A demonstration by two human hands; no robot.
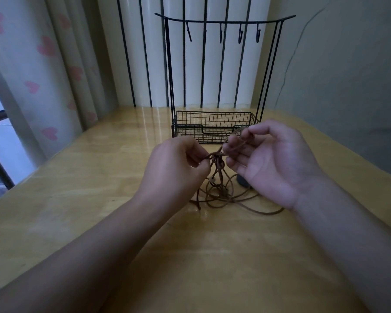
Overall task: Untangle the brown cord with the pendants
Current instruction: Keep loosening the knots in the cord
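Both hands' fingers [199, 164] pinch thin brown cord [219, 188], knotted, looping onto glossy wooden table [99, 177].

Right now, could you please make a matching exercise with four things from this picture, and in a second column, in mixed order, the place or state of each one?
Things:
1. brown cord
2. wire rack
3. hooks
4. curtain with pink hearts

Places or states:
A. at the far left, beside the window
B. pinched by the left hand and right hand, loops trailing on the wooden table
C. bare, on the rack's top bar
D. standing behind the hands

Pairs: 1-B, 2-D, 3-C, 4-A
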